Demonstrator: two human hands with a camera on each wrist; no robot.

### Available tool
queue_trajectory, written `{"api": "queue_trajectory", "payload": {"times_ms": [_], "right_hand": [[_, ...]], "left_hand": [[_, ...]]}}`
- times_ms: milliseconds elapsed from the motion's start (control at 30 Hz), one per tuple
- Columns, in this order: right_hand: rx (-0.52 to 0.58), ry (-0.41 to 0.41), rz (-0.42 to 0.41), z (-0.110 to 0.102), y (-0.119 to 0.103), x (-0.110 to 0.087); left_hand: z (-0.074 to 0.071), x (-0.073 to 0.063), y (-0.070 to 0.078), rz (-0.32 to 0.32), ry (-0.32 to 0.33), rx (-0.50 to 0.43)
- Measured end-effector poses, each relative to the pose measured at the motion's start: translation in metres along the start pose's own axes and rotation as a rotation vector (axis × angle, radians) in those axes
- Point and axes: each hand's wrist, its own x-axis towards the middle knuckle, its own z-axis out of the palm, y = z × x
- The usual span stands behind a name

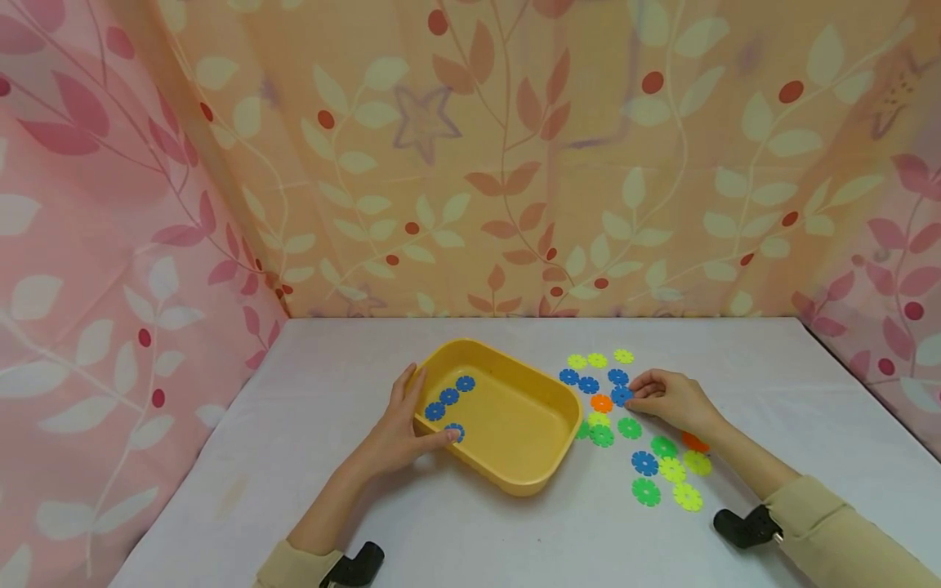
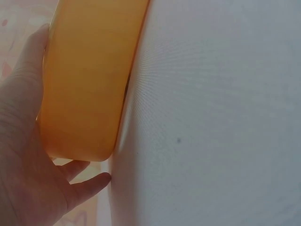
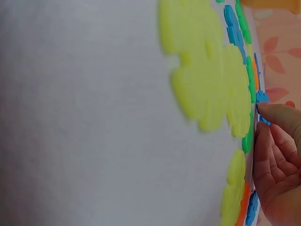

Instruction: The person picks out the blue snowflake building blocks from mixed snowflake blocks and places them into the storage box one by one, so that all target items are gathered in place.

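In the head view my left hand [image 1: 397,431] grips the left end of a yellow plastic basin [image 1: 510,425], thumb over the rim and fingers along the outside wall. The left wrist view shows the hand [image 2: 28,155] around the end of the basin [image 2: 91,84]. Several blue snowflake discs [image 1: 449,397] lie inside, one of them beside my thumb. To the right of the basin, my right hand [image 1: 680,402] pinches a blue snowflake disc [image 1: 622,397] between thumb and fingers, low over the table. In the right wrist view the thumb overlaps this disc [image 3: 263,97].
Yellow [image 1: 597,360], blue [image 1: 644,463], green [image 1: 646,492] and orange snowflake discs [image 1: 601,403] lie scattered right of the basin. Some sit beneath the right forearm. Floral curtains [image 1: 515,163] stand behind and beside the white table [image 1: 331,359].
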Motion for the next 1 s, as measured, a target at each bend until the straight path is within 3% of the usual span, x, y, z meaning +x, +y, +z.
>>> {"api": "queue_trajectory", "payload": {"times_ms": [567,833,1000], "right_hand": [[0.162,-0.039,0.058,-0.001,-0.01,0.001],[0.335,-0.067,0.028,-0.001,-0.057,0.01],[0.418,-0.139,-0.01,0.016,-0.099,0.018]], "left_hand": [[-0.002,-0.001,0.001,0.006,-0.005,0.009],[-0.001,-0.001,0.0,0.008,-0.003,0.002],[-0.001,0.0,0.0,0.006,0.0,-0.003]]}}
